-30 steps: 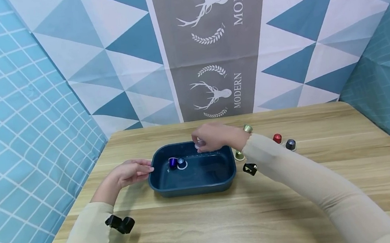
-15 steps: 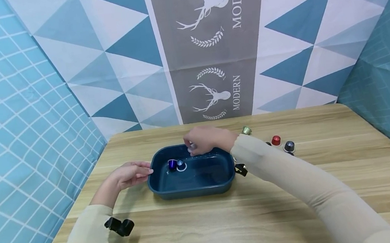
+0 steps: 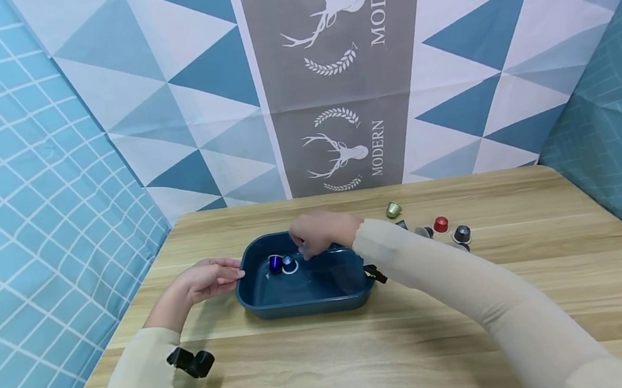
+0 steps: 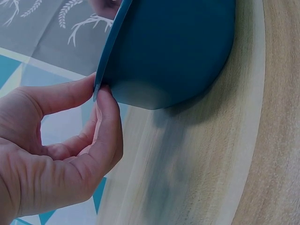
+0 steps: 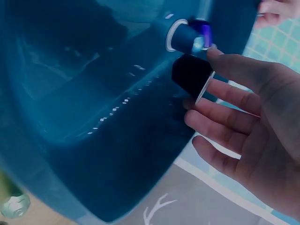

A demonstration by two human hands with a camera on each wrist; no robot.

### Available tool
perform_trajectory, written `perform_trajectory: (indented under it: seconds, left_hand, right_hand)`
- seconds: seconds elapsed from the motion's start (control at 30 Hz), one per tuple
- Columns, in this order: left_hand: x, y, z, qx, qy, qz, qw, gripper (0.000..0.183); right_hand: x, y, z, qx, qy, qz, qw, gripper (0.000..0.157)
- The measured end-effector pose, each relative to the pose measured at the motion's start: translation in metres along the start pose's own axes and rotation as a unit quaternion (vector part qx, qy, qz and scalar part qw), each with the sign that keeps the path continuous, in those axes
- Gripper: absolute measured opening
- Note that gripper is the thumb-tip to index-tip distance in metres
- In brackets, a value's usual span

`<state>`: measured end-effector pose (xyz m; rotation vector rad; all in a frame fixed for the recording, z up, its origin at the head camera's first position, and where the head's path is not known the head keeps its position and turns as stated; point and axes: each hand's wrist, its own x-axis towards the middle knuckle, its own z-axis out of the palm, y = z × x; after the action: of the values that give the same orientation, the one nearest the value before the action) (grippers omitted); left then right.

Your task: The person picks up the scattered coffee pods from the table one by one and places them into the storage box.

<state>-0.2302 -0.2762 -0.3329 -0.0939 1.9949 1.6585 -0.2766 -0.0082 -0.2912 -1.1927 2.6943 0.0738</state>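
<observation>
A dark blue plastic basin [image 3: 308, 308] sits on the wooden table. My left hand [image 3: 208, 277] pinches its left rim between thumb and forefinger, seen closely in the left wrist view. Over the basin's far side is my right hand [image 3: 323, 229]. In the right wrist view, its thumb and fingers hold a dark coffee capsule [image 5: 191, 75] by the pale rim, low inside the basin. Close to that lie a purple-blue capsule [image 3: 275, 263] and a blue capsule [image 3: 289, 263], side by side on the basin floor.
Right of the basin stand a green capsule [image 3: 393, 210], a red capsule [image 3: 441, 224] and a dark capsule [image 3: 462, 234]. Several more capsules show partly behind the right sleeve [image 3: 426, 258]. A patterned cloth [image 3: 333, 78] hangs behind the table.
My right hand has moved left and lower over the basin with its capsule, toward the two inside. My left hand has kept its pinch on the rim.
</observation>
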Motion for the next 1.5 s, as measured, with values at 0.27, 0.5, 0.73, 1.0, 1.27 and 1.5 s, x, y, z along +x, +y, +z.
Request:
perform_trajectory:
  seconds: [0.27,0.5,0.73,1.0,1.27,1.5]
  left_hand:
    - [-0.001,-0.001,-0.002,0.003,0.005,-0.003,1.0000,0.041]
    - [0.001,-0.003,-0.001,0.003,0.007,-0.006,1.0000,0.036]
    - [0.000,-0.003,0.000,0.004,0.001,-0.002,1.0000,0.044]
    - [-0.001,-0.002,0.001,0.004,-0.002,0.001,1.0000,0.039]
    - [0.000,-0.001,0.001,0.004,-0.004,0.001,1.0000,0.043]
    - [-0.001,0.001,0.000,0.003,-0.004,-0.002,1.0000,0.041]
  right_hand:
    - [0.010,-0.001,0.005,-0.016,-0.009,0.004,1.000,0.016]
    - [0.013,-0.006,0.004,-0.035,-0.017,-0.006,0.999,0.016]
    - [0.020,-0.010,0.005,-0.036,-0.022,-0.021,0.999,0.042]
    - [0.025,-0.021,0.007,-0.074,-0.047,-0.022,0.996,0.012]
    - [0.025,-0.024,0.012,-0.091,-0.057,0.001,0.994,0.009]
    - [0.027,-0.026,0.015,-0.121,-0.053,-0.002,0.991,0.015]
